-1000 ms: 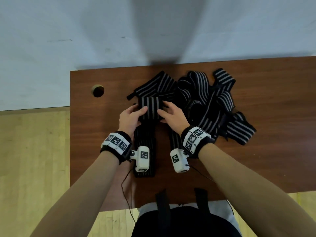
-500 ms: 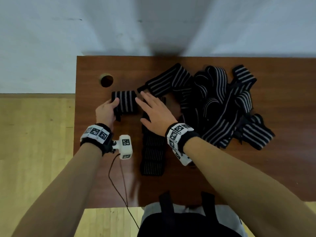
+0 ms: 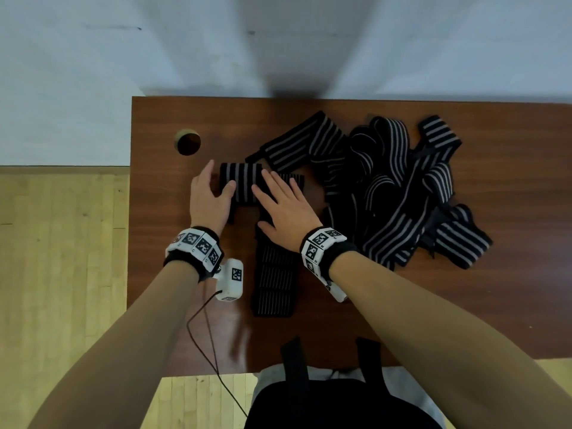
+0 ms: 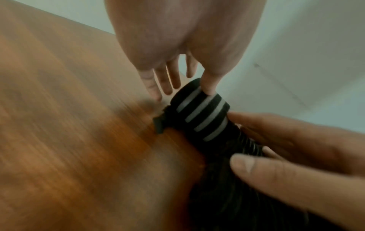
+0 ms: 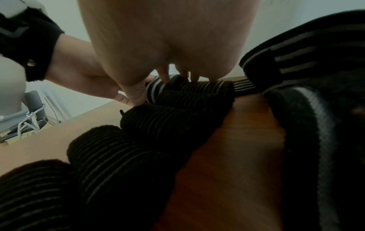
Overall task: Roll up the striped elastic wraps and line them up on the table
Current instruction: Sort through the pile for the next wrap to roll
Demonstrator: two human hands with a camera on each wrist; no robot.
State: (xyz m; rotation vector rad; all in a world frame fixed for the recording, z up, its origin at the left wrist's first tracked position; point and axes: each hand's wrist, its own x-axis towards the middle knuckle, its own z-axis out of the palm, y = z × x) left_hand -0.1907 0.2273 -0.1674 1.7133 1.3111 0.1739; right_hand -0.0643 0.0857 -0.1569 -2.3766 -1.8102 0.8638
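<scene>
A rolled black wrap with grey stripes (image 3: 240, 182) (image 4: 201, 114) lies on the brown table (image 3: 510, 305) at the far end of a column of several rolled wraps (image 3: 274, 280) (image 5: 158, 125). My left hand (image 3: 216, 181) is at the roll's left end, fingers straight and thumb resting on top of it. My right hand (image 3: 278, 196) lies flat over the column's far rolls, its fingertips touching the striped roll's right side. A tangled pile of unrolled striped wraps (image 3: 387, 187) lies to the right.
A round cable hole (image 3: 188, 142) sits near the table's back left corner. The table's left edge is close to my left wrist, with wood floor (image 3: 62, 274) beyond it. A pale wall rises behind the table. A thin cable (image 3: 201, 329) hangs from the left wrist camera.
Both hands held the roll a second ago. The left hand carried it left alone, then set it by the column's far end and loosened. The right hand let go and lies flat.
</scene>
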